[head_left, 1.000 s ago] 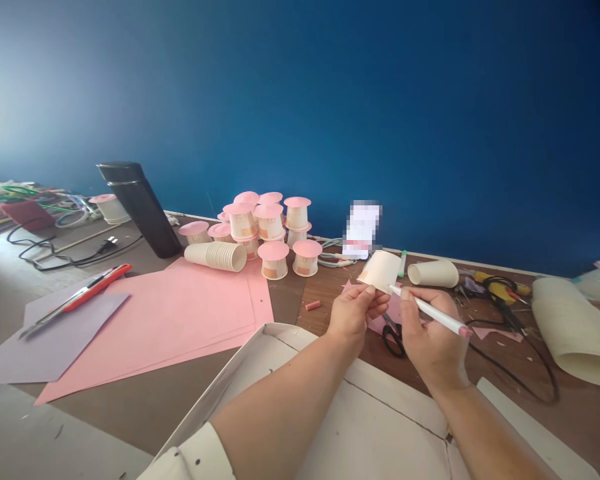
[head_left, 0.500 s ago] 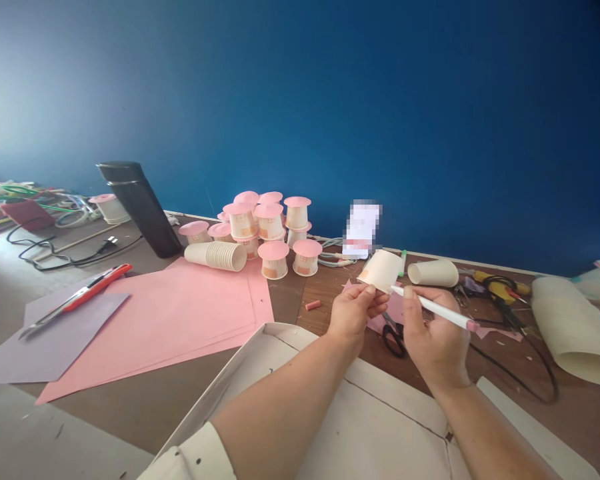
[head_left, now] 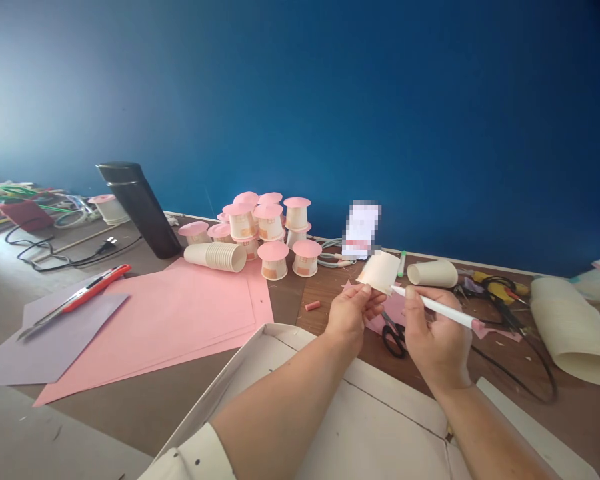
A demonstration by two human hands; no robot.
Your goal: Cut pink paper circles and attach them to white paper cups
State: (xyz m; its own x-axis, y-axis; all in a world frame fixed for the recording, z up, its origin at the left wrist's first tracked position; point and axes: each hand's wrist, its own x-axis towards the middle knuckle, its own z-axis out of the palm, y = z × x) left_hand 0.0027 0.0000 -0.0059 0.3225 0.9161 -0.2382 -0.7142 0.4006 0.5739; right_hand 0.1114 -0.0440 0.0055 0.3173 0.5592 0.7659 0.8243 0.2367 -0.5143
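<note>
My left hand (head_left: 350,313) grips a white paper cup (head_left: 381,271) by its rim, with the cup turned upside down and tilted. A patch of orange marks the cup's left side. In my right hand (head_left: 440,333) is a white marker pen (head_left: 445,311) with a pink end, its tip at the cup's lower right edge; whether it touches cannot be made out. Below the cup lie black-handled scissors (head_left: 394,340) and pink paper scraps (head_left: 380,321). A small pink cap (head_left: 313,305) rests on the table to the left.
Several pink-topped cups (head_left: 273,260) are stacked near the wall, beside nested cups (head_left: 215,257) lying sideways. A box cutter (head_left: 95,288) lies on paper sheets (head_left: 180,313). A black bottle (head_left: 143,210) stands at left; larger cups (head_left: 570,327) and cables (head_left: 545,360) lie at right.
Almost nothing differs. My right hand and the marker have shifted very slightly right, and the cup has tilted a touch.
</note>
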